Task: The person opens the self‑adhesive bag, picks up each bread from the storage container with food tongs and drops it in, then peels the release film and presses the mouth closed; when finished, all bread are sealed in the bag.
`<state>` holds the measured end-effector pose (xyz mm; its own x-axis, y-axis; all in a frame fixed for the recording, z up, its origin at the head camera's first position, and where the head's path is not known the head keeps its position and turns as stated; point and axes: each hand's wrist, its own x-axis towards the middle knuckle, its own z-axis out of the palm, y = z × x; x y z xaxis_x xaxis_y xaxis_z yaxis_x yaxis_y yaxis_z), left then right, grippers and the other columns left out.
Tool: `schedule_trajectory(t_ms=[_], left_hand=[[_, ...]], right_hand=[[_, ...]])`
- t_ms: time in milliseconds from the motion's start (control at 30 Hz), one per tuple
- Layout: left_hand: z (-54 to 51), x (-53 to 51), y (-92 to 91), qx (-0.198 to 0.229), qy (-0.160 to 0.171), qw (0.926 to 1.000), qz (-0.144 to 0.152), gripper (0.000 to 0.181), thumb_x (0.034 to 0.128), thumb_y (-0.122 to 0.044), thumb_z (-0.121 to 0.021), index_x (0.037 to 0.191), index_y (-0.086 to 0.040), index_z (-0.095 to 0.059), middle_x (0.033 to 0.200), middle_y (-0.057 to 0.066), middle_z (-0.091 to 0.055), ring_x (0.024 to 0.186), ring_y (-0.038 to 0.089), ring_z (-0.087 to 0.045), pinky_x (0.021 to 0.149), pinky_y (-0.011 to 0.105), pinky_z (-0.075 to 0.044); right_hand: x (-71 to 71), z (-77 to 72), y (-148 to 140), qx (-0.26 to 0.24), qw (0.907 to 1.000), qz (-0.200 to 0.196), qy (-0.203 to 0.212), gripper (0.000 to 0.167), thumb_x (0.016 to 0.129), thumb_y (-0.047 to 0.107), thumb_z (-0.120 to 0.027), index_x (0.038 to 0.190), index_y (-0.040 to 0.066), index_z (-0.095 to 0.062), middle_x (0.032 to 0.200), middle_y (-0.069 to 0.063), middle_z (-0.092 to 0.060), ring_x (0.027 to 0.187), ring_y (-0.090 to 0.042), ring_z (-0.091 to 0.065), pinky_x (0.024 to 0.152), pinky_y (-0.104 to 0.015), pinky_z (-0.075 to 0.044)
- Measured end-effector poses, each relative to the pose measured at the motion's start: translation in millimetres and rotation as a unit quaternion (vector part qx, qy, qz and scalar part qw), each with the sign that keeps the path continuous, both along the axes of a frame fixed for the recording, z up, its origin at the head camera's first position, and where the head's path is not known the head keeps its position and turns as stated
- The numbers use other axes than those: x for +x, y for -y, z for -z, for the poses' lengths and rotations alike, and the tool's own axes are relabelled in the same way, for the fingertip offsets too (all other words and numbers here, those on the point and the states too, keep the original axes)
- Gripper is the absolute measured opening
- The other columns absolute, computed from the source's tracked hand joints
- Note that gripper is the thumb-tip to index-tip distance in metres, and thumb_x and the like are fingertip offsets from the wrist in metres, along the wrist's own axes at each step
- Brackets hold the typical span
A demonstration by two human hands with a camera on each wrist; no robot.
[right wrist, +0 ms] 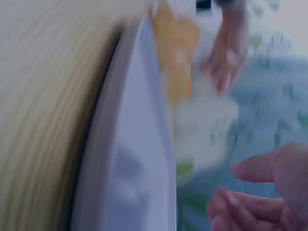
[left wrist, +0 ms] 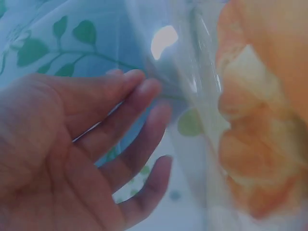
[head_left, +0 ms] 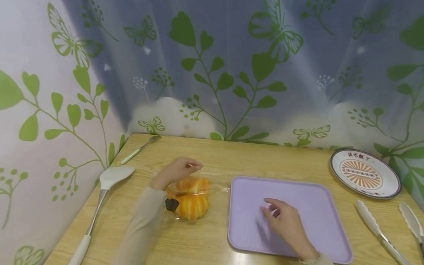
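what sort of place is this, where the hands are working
Possibly a dining or serving table, though the wider room can't be seen: a leaf-print curtain hangs behind it, and a purple tray and a patterned plate are on it.

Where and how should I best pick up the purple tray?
Probably take the tray by its raised rim, left and right, coming in from both sides: it lies flat on the table, and that standing edge gives something to hold.
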<state>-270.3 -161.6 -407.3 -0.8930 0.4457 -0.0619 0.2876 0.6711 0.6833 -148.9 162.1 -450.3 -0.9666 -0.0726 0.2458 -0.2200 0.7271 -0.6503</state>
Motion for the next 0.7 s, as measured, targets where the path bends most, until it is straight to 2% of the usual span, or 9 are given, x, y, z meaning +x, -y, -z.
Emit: schedule_trajectory(t_ms=[67,100,200,267,300,400,500,600,700], left_hand=[[-2.0,-7.0,-10.1,-0.016,0.023,0.9995,0.015,0.031,0.1019,-0.015,-0.051,0.127,-0.001,-0.063,0.129,0.018,-0.063,0.105,0.034,-0.065,0.087,0.040,-0.056],[-2.2,-10.6,-15.5,-0.023,0.033,0.9990,0.020,0.030,0.1014,-0.011,-0.051,0.126,0.000,-0.063,0.129,0.019,-0.063,0.106,0.034,-0.065,0.087,0.039,-0.056],[-0.3,-20.5,-32.4,-0.061,0.047,0.9964,0.037,0.030,0.0996,-0.004,-0.051,0.126,-0.001,-0.063,0.130,0.017,-0.063,0.116,0.032,-0.062,0.095,0.040,-0.054],[1.9,-24.8,-42.4,-0.090,0.048,0.9939,0.041,0.031,0.0974,-0.001,-0.052,0.126,-0.003,-0.064,0.133,0.016,-0.061,0.124,0.032,-0.057,0.102,0.043,-0.050],[2.6,-26.3,-46.8,-0.104,0.050,0.9924,0.043,0.032,0.0965,0.000,-0.052,0.126,-0.003,-0.064,0.135,0.015,-0.060,0.128,0.032,-0.054,0.105,0.044,-0.047],[3.5,-29.1,-57.4,-0.138,0.057,0.9880,0.038,0.031,0.0948,-0.001,-0.056,0.124,-0.005,-0.065,0.140,0.013,-0.056,0.133,0.032,-0.049,0.111,0.046,-0.042],[2.0,-29.3,-63.8,-0.163,0.059,0.9841,0.039,0.029,0.0949,-0.004,-0.058,0.122,-0.005,-0.067,0.138,0.013,-0.058,0.131,0.031,-0.051,0.110,0.044,-0.043],[-0.3,-27.6,-67.3,-0.183,0.062,0.9804,0.037,0.021,0.0936,-0.007,-0.061,0.113,-0.005,-0.070,0.123,0.011,-0.066,0.106,0.023,-0.063,0.092,0.035,-0.053],[-1.0,-26.3,-67.6,-0.188,0.070,0.9791,0.034,0.011,0.0914,-0.009,-0.065,0.100,-0.006,-0.071,0.105,0.007,-0.069,0.082,0.016,-0.060,0.072,0.027,-0.051]], right_hand=[[0.6,-3.4,20,-0.042,0.9956,-0.055,0.062,0.036,0.088,0.014,-0.071,0.119,-0.004,-0.065,0.068,-0.004,-0.068,0.051,-0.009,-0.056,0.048,-0.023,-0.047],[1.4,-4.3,29,-0.068,0.9894,-0.085,0.097,0.041,0.090,0.016,-0.069,0.124,-0.005,-0.061,0.065,-0.003,-0.067,0.047,-0.006,-0.053,0.045,-0.021,-0.045],[6.7,-4.1,53,-0.142,0.9558,-0.168,0.195,0.056,0.096,0.020,-0.061,0.140,-0.009,-0.042,0.063,-0.007,-0.067,0.038,-0.004,-0.048,0.039,-0.020,-0.043],[11.4,-0.9,67,-0.168,0.9366,-0.201,0.233,0.063,0.098,0.022,-0.058,0.145,-0.011,-0.032,0.066,-0.009,-0.068,0.038,-0.003,-0.049,0.039,-0.019,-0.042],[13.6,1.4,73,-0.174,0.9302,-0.209,0.246,0.065,0.099,0.023,-0.057,0.146,-0.011,-0.028,0.067,-0.010,-0.068,0.038,-0.003,-0.049,0.038,-0.018,-0.042],[18.6,9.3,87,-0.185,0.9232,-0.213,0.261,0.066,0.100,0.024,-0.055,0.146,-0.012,-0.026,0.070,-0.010,-0.069,0.039,-0.003,-0.050,0.039,-0.020,-0.044],[19.0,15.8,96,-0.221,0.9192,-0.191,0.264,0.056,0.100,0.023,-0.053,0.140,-0.010,-0.032,0.074,-0.011,-0.069,0.041,-0.006,-0.052,0.040,-0.023,-0.047],[16.5,19.6,102,-0.277,0.9083,-0.156,0.272,0.045,0.101,0.022,-0.051,0.133,-0.007,-0.038,0.080,-0.011,-0.070,0.045,-0.008,-0.053,0.042,-0.024,-0.049],[14.4,21.2,107,-0.314,0.8984,-0.138,0.274,0.035,0.101,0.018,-0.048,0.125,-0.007,-0.044,0.083,-0.011,-0.071,0.047,-0.008,-0.054,0.043,-0.022,-0.048]])
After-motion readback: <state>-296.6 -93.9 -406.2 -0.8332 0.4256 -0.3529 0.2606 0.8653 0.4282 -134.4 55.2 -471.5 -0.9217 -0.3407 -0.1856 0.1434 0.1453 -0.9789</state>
